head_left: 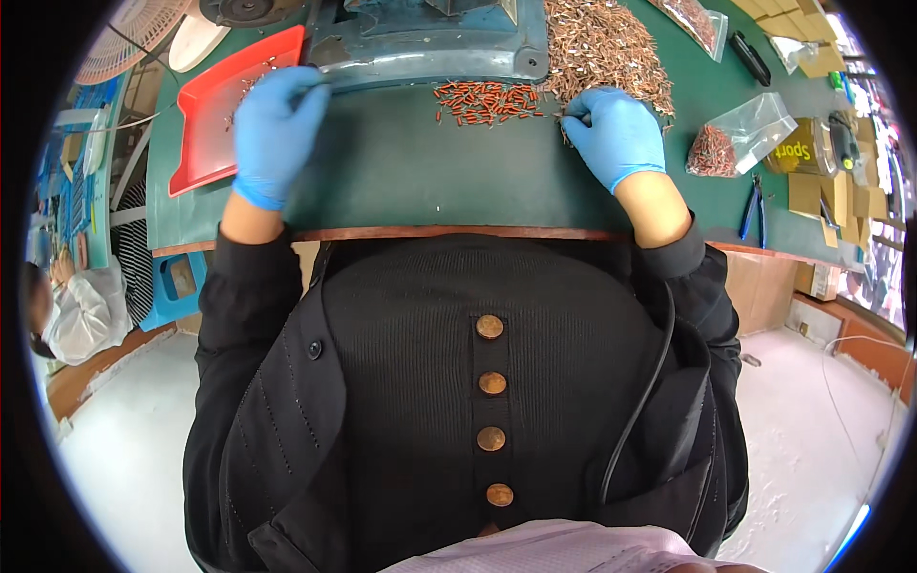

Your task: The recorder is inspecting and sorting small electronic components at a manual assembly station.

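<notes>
Blue gloves cover both hands. My left hand (pixel 275 134) hovers over the right side of a red tray (pixel 205 124) with a few small pieces in it. Its fingers are bent and drawn together toward the thumb; anything between them is hidden. My right hand (pixel 619 138) rests at the near edge of a large heap of small brownish pieces with silvery ends (pixel 607 48). Thumb and forefinger curl close together there, and what they grip cannot be made out. Between the hands lies a smaller spread of orange-red, rod-shaped pieces (pixel 489 102) on the green tabletop (pixel 411 172).
A dark machine base (pixel 430 59) stands at the back middle. To the right lie a clear bag of reddish pieces (pixel 716 148), blue-handled pliers (pixel 755 212), a black tool (pixel 750 59) and cardboard boxes (pixel 807 143). A fan (pixel 129 38) stands far left; another person (pixel 86 306) sits beyond.
</notes>
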Tool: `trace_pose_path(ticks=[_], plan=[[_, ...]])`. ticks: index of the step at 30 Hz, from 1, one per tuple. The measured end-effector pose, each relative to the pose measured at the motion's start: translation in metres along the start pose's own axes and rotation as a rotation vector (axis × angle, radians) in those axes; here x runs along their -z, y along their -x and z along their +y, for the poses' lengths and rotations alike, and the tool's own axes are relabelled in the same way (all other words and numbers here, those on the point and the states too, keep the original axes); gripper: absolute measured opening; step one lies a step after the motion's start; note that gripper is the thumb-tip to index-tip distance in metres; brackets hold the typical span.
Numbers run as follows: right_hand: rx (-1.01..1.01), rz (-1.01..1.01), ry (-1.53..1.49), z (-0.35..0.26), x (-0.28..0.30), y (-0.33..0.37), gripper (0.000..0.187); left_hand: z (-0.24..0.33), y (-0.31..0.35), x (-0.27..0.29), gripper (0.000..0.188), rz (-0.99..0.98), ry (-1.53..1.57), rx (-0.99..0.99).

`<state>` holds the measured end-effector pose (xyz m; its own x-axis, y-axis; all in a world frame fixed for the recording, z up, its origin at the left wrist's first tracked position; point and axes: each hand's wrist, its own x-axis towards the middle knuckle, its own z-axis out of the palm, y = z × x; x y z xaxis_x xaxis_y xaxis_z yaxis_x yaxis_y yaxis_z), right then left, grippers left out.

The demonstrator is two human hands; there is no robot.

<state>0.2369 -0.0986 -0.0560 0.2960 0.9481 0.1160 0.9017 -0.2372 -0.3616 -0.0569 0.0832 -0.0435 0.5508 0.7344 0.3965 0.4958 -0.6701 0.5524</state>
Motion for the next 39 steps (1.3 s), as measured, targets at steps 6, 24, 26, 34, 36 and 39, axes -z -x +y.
trace_pose_path(ticks=[6, 24, 26, 34, 36, 39], plan=[[-0.003, -0.033, 0.294, -0.011, -0.006, 0.001, 0.015, 0.049, 0.000, -0.050, 0.008, -0.261, -0.010, -0.262], [-0.189, -0.047, -0.730, -0.012, -0.017, 0.003, 0.011, 0.053, 0.000, -0.065, 0.011, -0.327, -0.089, -0.150], [-0.176, -0.047, -0.631, -0.010, -0.017, 0.005, 0.015, 0.051, 0.000, -0.065, 0.010, -0.341, -0.079, -0.141], [-0.144, -0.055, -0.737, -0.012, -0.003, 0.007, 0.009, 0.056, -0.005, -0.055, 0.009, -0.263, 0.196, -0.041], [-0.211, -0.116, -0.931, -0.018, 0.004, 0.005, 0.008, 0.064, -0.004, -0.052, 0.010, -0.342, 0.494, 0.176], [-0.225, -0.074, -1.030, -0.031, 0.012, 0.001, 0.009, 0.080, 0.000, -0.051, 0.011, -0.315, 0.726, 0.168]])
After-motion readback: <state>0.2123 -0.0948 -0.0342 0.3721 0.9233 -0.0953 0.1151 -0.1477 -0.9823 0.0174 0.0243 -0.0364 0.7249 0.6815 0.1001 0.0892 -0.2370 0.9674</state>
